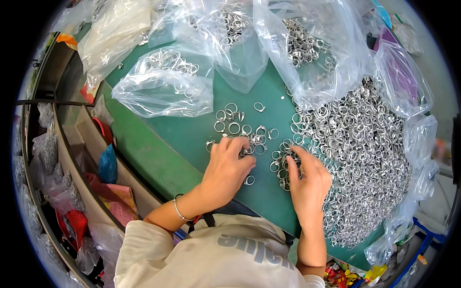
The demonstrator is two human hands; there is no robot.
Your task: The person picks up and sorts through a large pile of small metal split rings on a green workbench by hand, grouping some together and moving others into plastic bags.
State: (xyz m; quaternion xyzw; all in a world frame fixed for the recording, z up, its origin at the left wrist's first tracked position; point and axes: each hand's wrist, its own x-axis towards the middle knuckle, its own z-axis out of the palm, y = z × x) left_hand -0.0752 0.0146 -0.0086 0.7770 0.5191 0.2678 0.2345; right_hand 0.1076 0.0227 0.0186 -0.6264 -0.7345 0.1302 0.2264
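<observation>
So there's a green table (161,132) in the middle of the frame with a ridiculous number of metal rings on it. The big pile (367,158) takes up most of the right side, all silvery and heaped together. The left hand (226,164) is near the center, fingers curled down over a few rings; some show between the thumb and forefinger, but I can't tell if it's actually gripping any. There's a thin bracelet (177,207) on that wrist. A loose bunch of rings (260,139) lies just above and right of those fingers, and one single ring (252,180) sits right below the hand. The right hand (308,176) is a bit right of center, well apart from the left one, thumb and forefinger spread slightly over a small cluster (274,166) at the pile's left edge. Can't see what its other fingers are doing. Clear plastic bags run across the top: one with rings at upper left of center (163,93), another at top center (240,62), and a big one at upper right (331,81) that touches the pile. Far left there's a scrap of blue plastic (107,164) by the table's edge.
</observation>
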